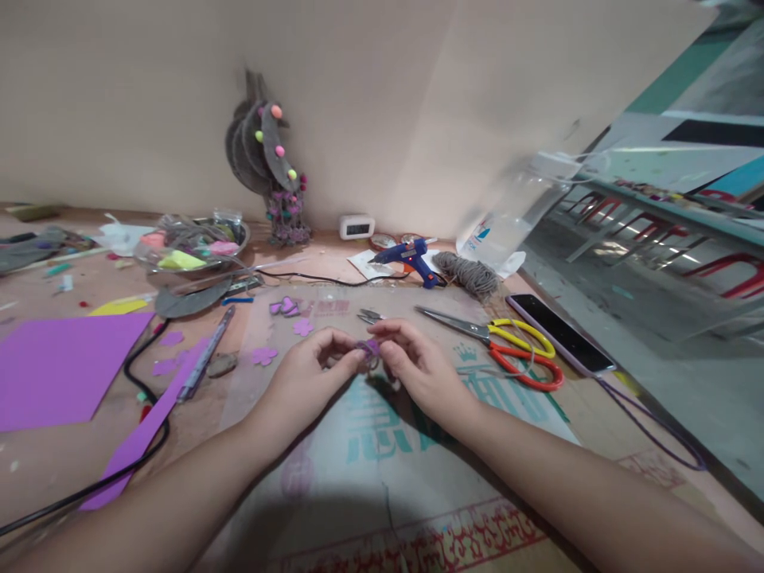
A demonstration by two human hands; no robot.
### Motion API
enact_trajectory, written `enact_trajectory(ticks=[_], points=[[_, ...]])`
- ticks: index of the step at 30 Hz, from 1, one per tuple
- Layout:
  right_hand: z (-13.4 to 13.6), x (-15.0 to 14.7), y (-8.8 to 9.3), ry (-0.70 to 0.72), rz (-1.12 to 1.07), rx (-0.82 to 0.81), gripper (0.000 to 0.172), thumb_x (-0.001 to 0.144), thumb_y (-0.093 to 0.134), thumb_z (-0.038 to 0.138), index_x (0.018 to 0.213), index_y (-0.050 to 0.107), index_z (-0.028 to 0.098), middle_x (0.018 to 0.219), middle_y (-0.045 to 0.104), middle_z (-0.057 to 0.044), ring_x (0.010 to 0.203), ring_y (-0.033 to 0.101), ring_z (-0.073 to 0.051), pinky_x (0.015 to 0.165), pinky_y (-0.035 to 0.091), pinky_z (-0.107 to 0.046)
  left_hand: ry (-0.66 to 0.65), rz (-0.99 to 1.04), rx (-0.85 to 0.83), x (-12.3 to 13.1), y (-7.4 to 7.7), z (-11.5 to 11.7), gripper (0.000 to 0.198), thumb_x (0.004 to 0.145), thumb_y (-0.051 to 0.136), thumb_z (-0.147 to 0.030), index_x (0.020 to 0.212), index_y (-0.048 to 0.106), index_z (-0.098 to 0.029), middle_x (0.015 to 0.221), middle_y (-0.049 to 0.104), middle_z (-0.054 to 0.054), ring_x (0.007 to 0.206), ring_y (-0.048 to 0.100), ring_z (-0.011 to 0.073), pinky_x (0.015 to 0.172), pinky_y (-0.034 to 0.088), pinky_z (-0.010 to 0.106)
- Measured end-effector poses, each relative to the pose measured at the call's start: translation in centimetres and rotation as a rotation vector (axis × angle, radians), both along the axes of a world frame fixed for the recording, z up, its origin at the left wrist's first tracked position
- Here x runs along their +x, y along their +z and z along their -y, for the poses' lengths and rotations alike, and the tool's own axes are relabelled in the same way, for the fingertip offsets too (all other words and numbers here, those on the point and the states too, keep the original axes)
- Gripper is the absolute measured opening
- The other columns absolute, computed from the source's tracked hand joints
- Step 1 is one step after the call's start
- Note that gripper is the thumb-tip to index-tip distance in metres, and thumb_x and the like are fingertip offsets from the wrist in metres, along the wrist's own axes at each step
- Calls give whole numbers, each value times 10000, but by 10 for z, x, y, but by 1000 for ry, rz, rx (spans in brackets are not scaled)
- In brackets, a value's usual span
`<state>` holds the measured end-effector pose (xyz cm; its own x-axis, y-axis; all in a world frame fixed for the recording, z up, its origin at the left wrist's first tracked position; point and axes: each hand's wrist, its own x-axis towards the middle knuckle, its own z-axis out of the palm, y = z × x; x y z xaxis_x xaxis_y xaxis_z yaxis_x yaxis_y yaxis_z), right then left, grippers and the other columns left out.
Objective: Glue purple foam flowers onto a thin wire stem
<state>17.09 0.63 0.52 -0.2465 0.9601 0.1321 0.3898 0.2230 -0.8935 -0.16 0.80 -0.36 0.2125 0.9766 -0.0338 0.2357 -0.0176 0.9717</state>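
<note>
Our left hand (313, 358) and right hand (423, 368) closely pinch a small, roundish purple piece (371, 347), likely shaping it; next calls for steadiness.

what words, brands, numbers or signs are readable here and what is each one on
"ox": seemingly the end of the lettering under a blue sail-like logo on the clear bottle; its start is unclear.
Large green characters, a green crown sign and smaller pink print on the sheet: characters too blurred to read surely.
White digital clock: display too small to read.
Pen: any markings too small to read.
</note>
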Motion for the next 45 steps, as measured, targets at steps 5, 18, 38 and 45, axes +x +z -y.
enact_trajectory(ticks=[5, 18, 38, 45], points=[[2, -1, -3, 51, 25, -86, 366, 808, 597, 219, 1162, 503, 209, 846, 666, -16, 688, 599, -132, 658, 478, -280, 65, 31, 22, -2, -3, -4, 161, 804, 595, -332, 843, 595, -176, 819, 644, 14, 793, 601, 163, 720, 442, 278], [24, -7, 1, 300, 525, 623, 109, 925, 460, 209, 929, 563, 175, 751, 652, -49, 680, 573, -158, 637, 417, -280, 73, 121, 23, -1, -3, -3, 136, 761, 630, -298, 799, 595, -172, 762, 635, 4, 743, 593, 161, 689, 435, 270], [-30, 51, 34, -186, 525, 503, 187, 882, 517, 318, 760, 572, 188, 759, 598, -39, 724, 555, -177, 677, 421, -299, 81, 285, -121, 2, -3, -5, 179, 747, 624, -309, 725, 509, -174, 679, 673, 18, 643, 634, 146, 638, 469, 263], [-99, 94, 13, -294, 521, 312, 477, 778, 632, 308, 1204, 534, 117, 1218, 567, -172, 1014, 585, -248, 897, 446, -414, 75, 298, -113, 3, 0, -3, 176, 739, 647, -306, 777, 568, -154, 666, 656, 8, 633, 626, 130, 622, 476, 241]])
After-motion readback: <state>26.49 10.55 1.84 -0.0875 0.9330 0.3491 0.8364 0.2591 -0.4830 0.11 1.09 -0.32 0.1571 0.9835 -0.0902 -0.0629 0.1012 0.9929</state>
